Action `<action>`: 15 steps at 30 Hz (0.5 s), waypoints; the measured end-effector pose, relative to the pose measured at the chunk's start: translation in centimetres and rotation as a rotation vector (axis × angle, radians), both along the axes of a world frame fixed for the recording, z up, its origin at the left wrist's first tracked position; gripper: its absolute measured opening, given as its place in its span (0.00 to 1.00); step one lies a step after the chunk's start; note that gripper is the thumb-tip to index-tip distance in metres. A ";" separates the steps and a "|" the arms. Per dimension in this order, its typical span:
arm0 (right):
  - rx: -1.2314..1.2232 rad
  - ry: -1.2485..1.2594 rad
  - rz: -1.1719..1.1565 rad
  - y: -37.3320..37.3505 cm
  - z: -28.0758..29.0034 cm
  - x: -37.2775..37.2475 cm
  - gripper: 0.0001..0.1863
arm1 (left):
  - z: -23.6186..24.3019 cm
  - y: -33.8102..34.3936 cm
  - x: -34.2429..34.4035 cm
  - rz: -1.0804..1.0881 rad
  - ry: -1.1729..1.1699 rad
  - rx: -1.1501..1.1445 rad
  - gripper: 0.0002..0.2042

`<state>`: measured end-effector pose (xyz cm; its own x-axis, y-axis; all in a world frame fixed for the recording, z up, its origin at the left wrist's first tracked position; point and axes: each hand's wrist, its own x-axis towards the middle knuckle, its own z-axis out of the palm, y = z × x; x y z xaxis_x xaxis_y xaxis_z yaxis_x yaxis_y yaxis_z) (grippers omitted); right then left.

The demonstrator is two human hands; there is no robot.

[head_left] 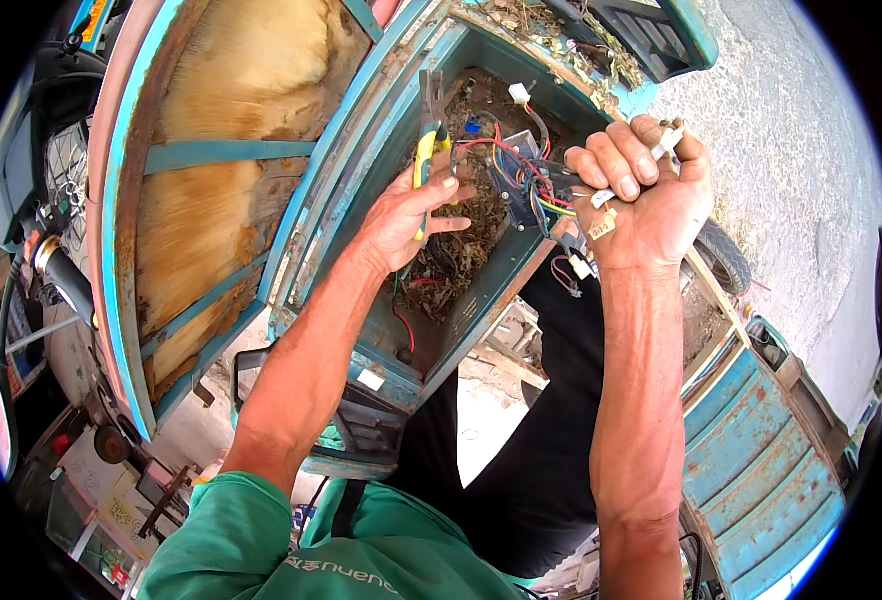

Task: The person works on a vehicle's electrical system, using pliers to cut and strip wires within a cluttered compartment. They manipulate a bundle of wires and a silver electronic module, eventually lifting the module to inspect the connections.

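My left hand (406, 220) holds a pair of pliers (425, 160) with yellow and black handles. Its fingers are partly spread, and the plier jaws point away from me over a teal metal box (361, 345). Closed in a fist, my right hand (656, 205) grips a bundle of coloured wires (533, 185) above the box's right edge. White connector or tag pieces (668, 143) stick out between its fingers. A dark module lies under the wires, partly covered by them. One white plug (519, 93) stands up at the far end of the box.
Dry leaves (476, 235) and dirt fill the box's bottom, with a loose red wire (407, 330) inside. An opened lid-like panel with worn yellowish lining (231, 90) stands at left. A rusty teal panel (761, 460) and a tyre (723, 257) are at right.
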<state>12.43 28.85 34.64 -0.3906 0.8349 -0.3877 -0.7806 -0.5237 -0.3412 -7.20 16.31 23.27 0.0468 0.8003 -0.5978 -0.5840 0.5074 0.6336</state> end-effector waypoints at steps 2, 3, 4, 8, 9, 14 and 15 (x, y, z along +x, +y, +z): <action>0.000 0.111 0.044 -0.2 0.3 -0.7 0.15 | -0.7 -1.5 2.0 0.140 -0.191 -0.092 0.27; -0.026 0.189 0.093 -0.8 0.5 -1.2 0.17 | -1.5 -2.0 2.9 0.216 -0.309 -0.135 0.24; -0.032 0.219 0.175 -2.0 0.7 -2.2 0.18 | -3.3 -2.9 3.2 0.290 -0.418 -0.181 0.19; -0.030 0.016 0.588 -7.3 2.2 -3.9 0.21 | 0.1 -1.4 4.7 0.087 -0.369 0.152 0.27; -0.003 -0.118 0.724 -8.1 2.8 -4.2 0.22 | 3.0 -1.1 4.8 0.052 -0.115 0.189 0.31; 0.803 -0.391 0.906 -10.4 4.6 -4.9 0.15 | -0.5 1.8 3.5 0.201 -1.156 0.246 0.32; 0.917 -0.358 0.882 -10.8 5.0 -5.1 0.18 | -0.6 2.4 3.7 0.195 -1.098 0.314 0.31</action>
<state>7.33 18.07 39.59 -0.9298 0.3677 -0.0167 -0.0922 -0.2767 -0.9565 -3.51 18.67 22.64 0.2770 0.9571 -0.0850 -0.9489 0.2585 -0.1811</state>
